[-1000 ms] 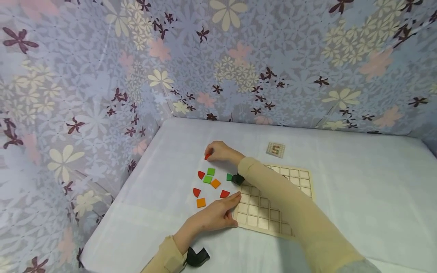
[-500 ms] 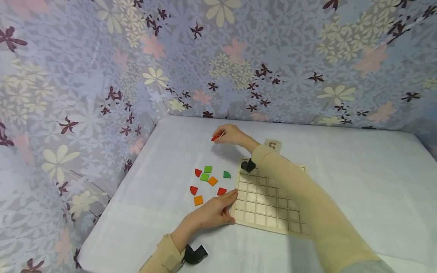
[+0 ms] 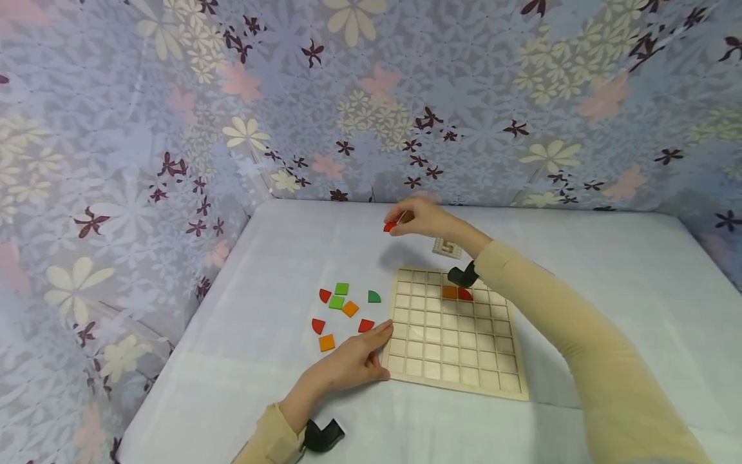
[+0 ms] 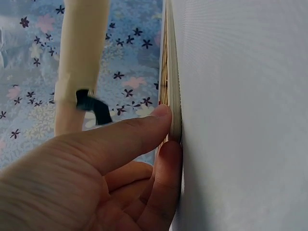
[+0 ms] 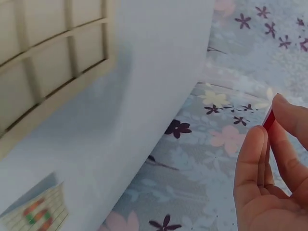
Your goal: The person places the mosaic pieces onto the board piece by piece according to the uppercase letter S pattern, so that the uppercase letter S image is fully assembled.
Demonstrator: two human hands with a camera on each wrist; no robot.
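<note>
My right hand [image 3: 426,219] pinches a small red tile [image 3: 390,227] between thumb and fingertips, raised over the table beyond the board's far edge; the right wrist view shows the red tile [image 5: 269,119] nearly edge-on. My left hand [image 3: 350,361] holds the left edge of a wooden grid board [image 3: 431,370], thumb and forefinger at its rim. In the left wrist view the thumb and a finger meet the board's edge [image 4: 175,96]. On the board, an orange square tile [image 3: 449,292] sits beside a red quarter-round tile [image 3: 465,294], below the right wrist's black strap mount.
Left of the board lie loose tiles: green squares [image 3: 342,289], orange squares [image 3: 327,342], red quarter-rounds [image 3: 318,326] and a dark green quarter-round [image 3: 373,296]. A small pattern card [image 3: 446,249] lies behind the board. Flowered cloth [image 3: 324,129] hangs behind the white table [image 3: 243,361].
My right hand has lifted the red tile from near the loose tiles and carried it away and to the right, toward the pattern card. The left hand stays at the board's edge.
</note>
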